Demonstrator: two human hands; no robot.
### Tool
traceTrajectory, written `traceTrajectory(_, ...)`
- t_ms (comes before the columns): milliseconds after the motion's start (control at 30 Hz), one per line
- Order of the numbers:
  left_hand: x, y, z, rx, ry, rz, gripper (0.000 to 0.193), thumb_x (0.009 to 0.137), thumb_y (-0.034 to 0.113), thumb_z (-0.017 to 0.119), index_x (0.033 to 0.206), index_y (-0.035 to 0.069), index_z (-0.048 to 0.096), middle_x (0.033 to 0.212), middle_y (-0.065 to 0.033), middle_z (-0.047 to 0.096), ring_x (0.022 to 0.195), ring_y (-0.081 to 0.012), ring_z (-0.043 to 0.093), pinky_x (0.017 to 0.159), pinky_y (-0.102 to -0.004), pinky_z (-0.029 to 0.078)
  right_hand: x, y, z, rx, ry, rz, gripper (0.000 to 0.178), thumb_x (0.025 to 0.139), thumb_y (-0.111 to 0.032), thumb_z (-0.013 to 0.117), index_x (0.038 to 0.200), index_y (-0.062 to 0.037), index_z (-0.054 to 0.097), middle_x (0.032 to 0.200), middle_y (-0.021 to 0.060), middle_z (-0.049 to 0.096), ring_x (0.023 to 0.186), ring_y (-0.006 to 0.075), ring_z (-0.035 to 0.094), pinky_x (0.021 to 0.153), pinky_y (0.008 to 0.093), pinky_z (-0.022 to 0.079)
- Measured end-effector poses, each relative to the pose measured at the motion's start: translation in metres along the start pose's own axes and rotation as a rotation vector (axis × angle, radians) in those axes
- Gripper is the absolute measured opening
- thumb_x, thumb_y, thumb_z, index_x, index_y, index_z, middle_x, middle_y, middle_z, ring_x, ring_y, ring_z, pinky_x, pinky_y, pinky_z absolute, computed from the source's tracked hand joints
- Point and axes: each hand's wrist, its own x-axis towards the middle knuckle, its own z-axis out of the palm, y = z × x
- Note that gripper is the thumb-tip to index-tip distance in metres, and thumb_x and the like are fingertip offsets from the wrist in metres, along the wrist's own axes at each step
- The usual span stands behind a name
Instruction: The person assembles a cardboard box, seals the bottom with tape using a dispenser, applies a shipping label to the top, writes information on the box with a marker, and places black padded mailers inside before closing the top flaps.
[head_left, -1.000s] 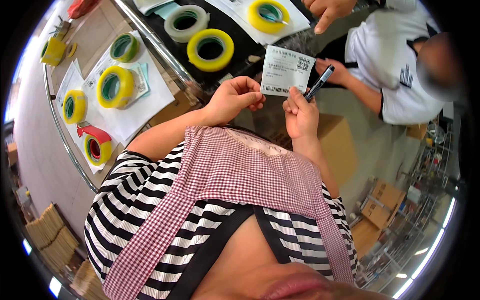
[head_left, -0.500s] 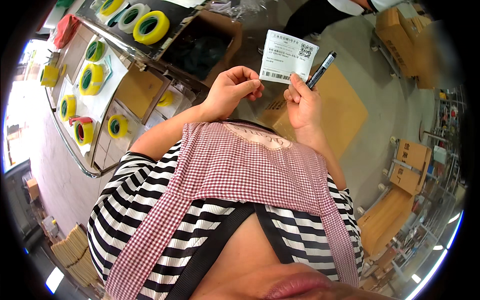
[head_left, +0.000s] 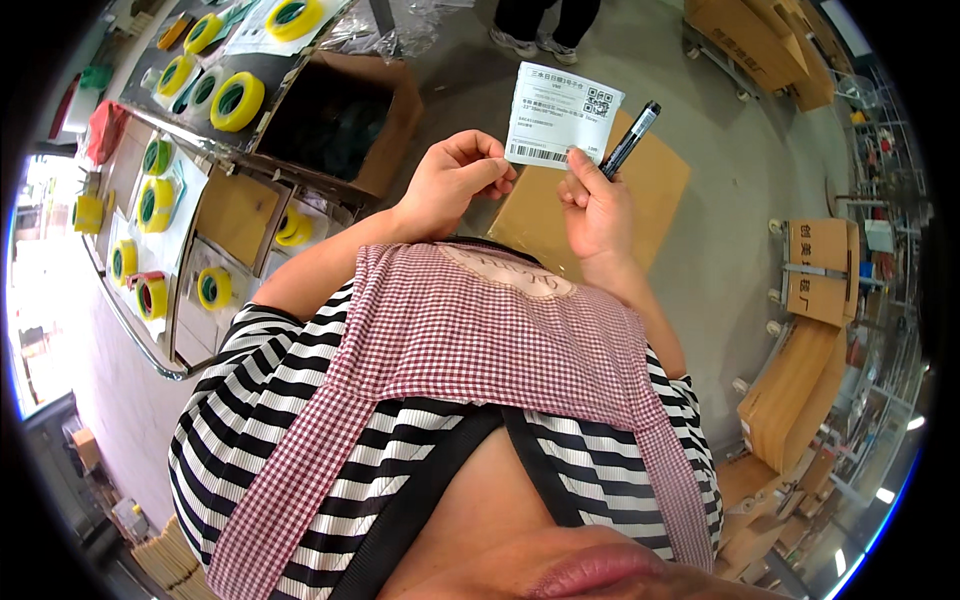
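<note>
My right hand (head_left: pixel 598 222) is closed, pinching a white printed label (head_left: pixel 560 112) by its lower right part between thumb and fingers. The same hand grips a black marker pen (head_left: pixel 632 138), which slants up beside the label with its cap end at the top. My left hand (head_left: pixel 452 185) is closed, its thumb and fingertips pressed together right by the label's lower left corner. Whether those fingertips hold the corner or something small cannot be made out. Beneath both hands, a large brown cardboard box (head_left: pixel 655 200) is partly hidden by my right hand and apron.
On the left, a table (head_left: pixel 215 190) carries several yellow tape rolls (head_left: pixel 155 205). An open carton (head_left: pixel 400 130) with dark contents stands beside it. A person's legs (head_left: pixel 545 22) show at the far side. Flat cardboard stacks on wheeled carts (head_left: pixel 820 270) line the right.
My view has shifted, so the tables and boxes appear displaced. Label and marker stay in my right hand, slightly further left in the picture. The person across now shows by legs and shoes.
</note>
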Motion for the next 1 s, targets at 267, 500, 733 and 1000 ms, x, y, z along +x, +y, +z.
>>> traceTrajectory(267, 0.024, -0.005, 0.011, -0.013, -0.042, 0.022, 0.006, 0.089, -0.001, 0.056, 0.092, 0.004, 0.058, 0.087, -0.0079, 0.066, 0.076, -0.0154, 0.061, 0.07, -0.0274, 0.048, 0.01, -0.015, -0.017, -0.012, -0.036, -0.02, 0.009, 0.089, -0.006, 0.066, 0.09, -0.0098, 0.059, 0.074, -0.0051, 0.055, 0.051, 0.0053, 0.037, 0.056, 0.0244, 0.034)
traceTrajectory(500, 0.038, -0.006, 0.002, -0.03, -0.044, 0.023, 0.009, 0.088, -0.003, 0.054, 0.092, 0.003, 0.058, 0.087, -0.0085, 0.065, 0.074, -0.016, 0.059, 0.069, -0.0276, 0.047, 0.024, -0.012, -0.018, -0.007, -0.058, -0.027, 0.008, 0.09, -0.005, 0.064, 0.091, -0.0094, 0.057, 0.074, -0.0037, 0.055, 0.052, 0.006, 0.038, 0.057, 0.0258, 0.034)
traceTrajectory(733, 0.05, -0.004, -0.002, 0.0, -0.075, 0.046, 0.008, 0.088, -0.004, 0.055, 0.092, 0.002, 0.057, 0.085, -0.0085, 0.064, 0.074, -0.0159, 0.059, 0.068, -0.028, 0.047, 0.043, -0.008, -0.022, 0.003, -0.055, -0.011, 0.007, 0.089, -0.007, 0.064, 0.089, -0.007, 0.057, 0.07, -0.0026, 0.052, 0.052, 0.0065, 0.04, 0.054, 0.0253, 0.035)
traceTrajectory(1000, 0.045, -0.01, -0.011, 0.119, -0.233, 0.161, 0.002, 0.095, 0.002, 0.057, 0.096, 0.003, 0.058, 0.087, -0.0067, 0.065, 0.077, -0.0132, 0.062, 0.072, -0.0268, 0.052, 0.049, 0.015, -0.035, 0.02, -0.017, 0.122, 0.006, 0.091, -0.008, 0.06, 0.09, -0.009, 0.054, 0.069, -0.0035, 0.049, 0.052, 0.0067, 0.039, 0.051, 0.0254, 0.036)
